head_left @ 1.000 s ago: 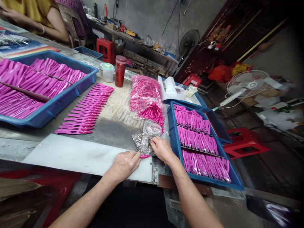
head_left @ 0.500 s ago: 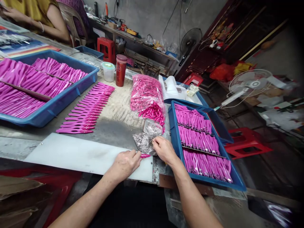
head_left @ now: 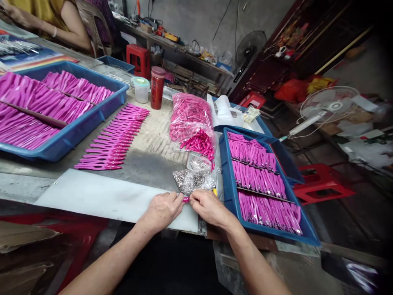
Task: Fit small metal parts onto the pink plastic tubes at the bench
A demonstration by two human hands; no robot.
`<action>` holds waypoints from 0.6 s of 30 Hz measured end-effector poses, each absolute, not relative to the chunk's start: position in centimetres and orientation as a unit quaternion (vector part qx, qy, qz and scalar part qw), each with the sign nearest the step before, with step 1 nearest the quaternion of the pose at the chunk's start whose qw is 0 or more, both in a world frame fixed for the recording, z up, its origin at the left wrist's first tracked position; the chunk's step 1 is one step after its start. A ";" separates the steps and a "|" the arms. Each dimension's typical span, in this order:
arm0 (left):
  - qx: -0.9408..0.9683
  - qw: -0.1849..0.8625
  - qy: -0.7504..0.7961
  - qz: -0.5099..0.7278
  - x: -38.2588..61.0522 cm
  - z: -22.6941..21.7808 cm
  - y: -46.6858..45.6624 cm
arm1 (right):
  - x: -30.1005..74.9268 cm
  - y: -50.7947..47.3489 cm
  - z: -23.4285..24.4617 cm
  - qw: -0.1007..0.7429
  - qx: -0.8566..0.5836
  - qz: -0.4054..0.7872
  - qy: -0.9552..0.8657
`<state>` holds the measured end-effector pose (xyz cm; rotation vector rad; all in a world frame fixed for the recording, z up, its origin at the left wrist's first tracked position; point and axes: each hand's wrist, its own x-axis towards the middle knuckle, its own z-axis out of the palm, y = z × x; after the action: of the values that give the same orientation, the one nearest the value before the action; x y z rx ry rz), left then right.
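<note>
My left hand is closed on a small glossy pink plastic piece over the right end of a white board. Against the right end of that piece are the pinched fingertips of my right hand; whatever they hold is too small to make out. Just beyond both hands lies an open clear bag of tiny metal parts. Behind it, a large clear bag spills more of the pink pieces. Long pink plastic parts with pointed tips lie in a neat row to the left.
Blue trays of pink parts stand at left and right. A red tumbler and a lidded plastic tub are at the back. Another person sits at the far left. A white fan stands at right.
My right hand has come away from the bag of metal parts, toward me and slightly left, and now meets the pink piece. My left hand still grips that piece.
</note>
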<state>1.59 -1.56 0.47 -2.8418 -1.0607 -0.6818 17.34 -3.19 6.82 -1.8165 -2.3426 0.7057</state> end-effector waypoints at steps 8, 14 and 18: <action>-0.914 0.025 -0.342 -0.216 1.6 0.8 -1.6 | 17.2 -3.0 6.5 -0.032 -0.591 0.183 -0.785; -0.913 0.026 -0.343 -0.220 1.6 0.5 -1.7 | 17.0 -2.9 6.2 -0.027 -0.587 0.166 -0.792; -0.914 0.028 -0.343 -0.215 1.6 0.4 -1.7 | 16.9 -2.9 6.0 0.006 -0.605 0.177 -0.776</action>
<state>1.62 -1.68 0.41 -2.8212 -1.0601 -0.6641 16.93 -2.91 6.02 -1.8929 -2.4304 0.5532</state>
